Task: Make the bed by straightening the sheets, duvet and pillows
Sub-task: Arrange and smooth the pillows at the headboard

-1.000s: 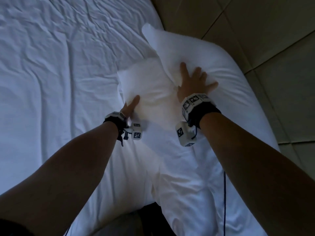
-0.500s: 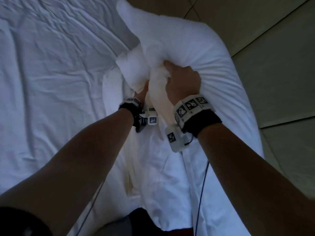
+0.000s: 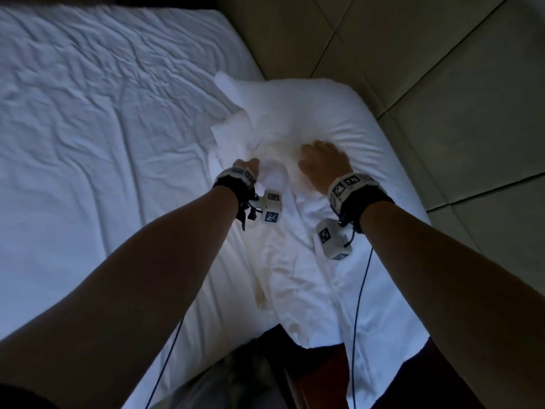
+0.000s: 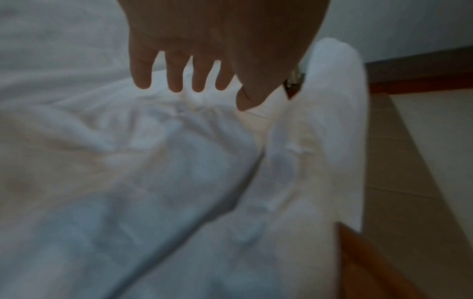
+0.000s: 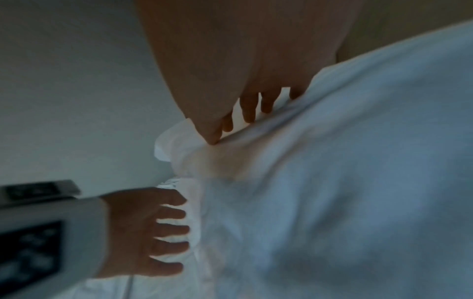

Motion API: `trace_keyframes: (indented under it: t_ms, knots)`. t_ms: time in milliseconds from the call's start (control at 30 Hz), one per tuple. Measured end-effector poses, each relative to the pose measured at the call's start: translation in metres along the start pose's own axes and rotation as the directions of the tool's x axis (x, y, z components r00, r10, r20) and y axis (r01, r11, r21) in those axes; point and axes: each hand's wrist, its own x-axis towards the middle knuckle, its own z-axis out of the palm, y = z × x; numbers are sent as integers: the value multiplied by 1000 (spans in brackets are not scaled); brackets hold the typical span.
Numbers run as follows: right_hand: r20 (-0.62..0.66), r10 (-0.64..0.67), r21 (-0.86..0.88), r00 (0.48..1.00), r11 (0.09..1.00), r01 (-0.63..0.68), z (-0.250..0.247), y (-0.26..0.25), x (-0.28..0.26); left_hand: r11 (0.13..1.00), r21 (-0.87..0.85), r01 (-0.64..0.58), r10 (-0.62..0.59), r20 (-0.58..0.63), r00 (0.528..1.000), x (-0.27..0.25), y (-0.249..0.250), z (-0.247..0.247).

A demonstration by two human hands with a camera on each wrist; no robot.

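Observation:
A white pillow [image 3: 309, 113] lies along the right edge of the bed, its slack case end [image 3: 295, 276] trailing toward me. My left hand [image 3: 249, 166] lies against the pillow's left side, half sunk in bunched fabric. In the left wrist view the left hand [image 4: 194, 81] has straight, spread fingers whose tips touch the cloth [image 4: 179, 161]. My right hand [image 3: 323, 162] presses down on the pillow's middle. The right wrist view shows the right hand [image 5: 238, 121] with its fingers extended into the fabric. A wrinkled white sheet [image 3: 103, 128] covers the mattress on the left.
Beige panelled surfaces [image 3: 442, 84] run past the bed's right side. A reddish wooden piece [image 3: 318, 379] stands at the near edge below the pillowcase, also seen as a wooden edge [image 4: 371, 263]. Thin cables [image 3: 358, 305] hang from both wrists.
Half a second ago both hands gripped bunched pillow fabric and held it raised. Now the pillow lies lower on the bed and both hands have let go, fingers straightened against it.

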Motion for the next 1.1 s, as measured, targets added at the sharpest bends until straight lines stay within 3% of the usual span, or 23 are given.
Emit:
trace_keyframes:
  t_ms: [100,200,300,433,500,567,667,767,933,1100]
  knots:
    - [31,59,45,998,997,-61,-13,33,-14,995,93,48,-38,-116,993,-31,25,-31]
    - [47,113,89,992,989,-117,-27,63,-22,993,-92,76,-101,-308,946,-43,57,-56]
    - [73,123,149,990,980,-133,-39,90,-22,903,-422,81,-261,-390,883,-42,90,-72]
    - [128,57,219,990,972,-84,-48,124,-7,857,-515,6,-286,-466,837,-40,139,-86]
    - [159,16,249,987,967,-56,-53,139,2,840,-542,13,-308,-459,833,-37,164,-91]
    - [171,-4,273,985,961,-44,-57,156,15,861,-507,33,-277,-413,868,-26,190,-89]
    - [225,12,333,974,939,-89,-59,186,40,933,-316,176,-263,-260,929,-9,230,-77]
    - [319,47,357,947,920,-165,-54,210,65,947,-195,255,-282,-126,951,12,243,-65]
    - [408,-64,247,910,968,-42,-18,173,85,930,-141,339,-352,-73,933,53,171,-42]
    - [501,-101,258,859,965,-37,33,116,110,912,-71,404,-405,-3,914,85,95,-35]
